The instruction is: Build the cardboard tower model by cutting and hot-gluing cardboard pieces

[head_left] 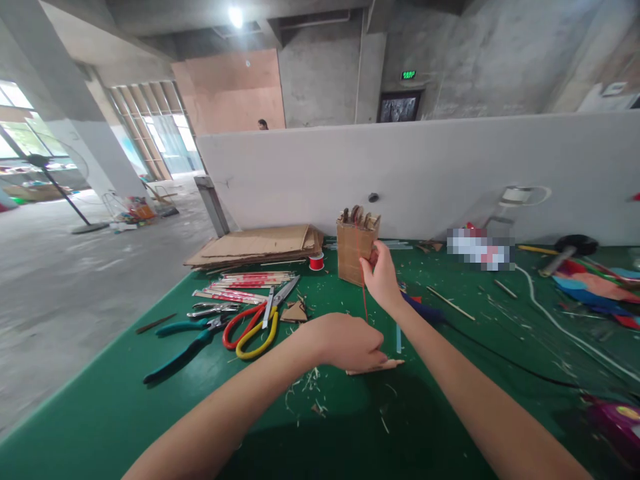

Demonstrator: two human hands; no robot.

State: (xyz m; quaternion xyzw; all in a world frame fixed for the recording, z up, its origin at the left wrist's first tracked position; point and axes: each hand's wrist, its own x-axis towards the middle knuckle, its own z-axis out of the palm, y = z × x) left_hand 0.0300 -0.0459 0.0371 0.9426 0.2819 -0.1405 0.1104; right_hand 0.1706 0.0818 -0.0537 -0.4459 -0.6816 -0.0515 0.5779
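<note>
An upright cardboard box (350, 257) with several round discs standing in its open top is on the green table. My right hand (384, 277) grips the box's lower right side, thumb on the front face. A thin red string (365, 307) runs from the top of the box down its front, past my right thumb, to my left hand. My left hand (345, 341) is closed low over the table, fingers curled underneath and partly hidden; the string ends at it. Under its fingertips lies a pale, narrow strip (390, 365) with a pointed end, apparently wood or cardboard.
Scissors (257, 327), teal-handled pliers (187, 343), bundled sticks (240, 287) and a red thread spool (317, 261) lie left. Stacked cardboard sheets (260, 243) are behind. A dark cable (510, 363) and white cord (555, 323) cross the right side. A low white partition (300, 180) bounds the table.
</note>
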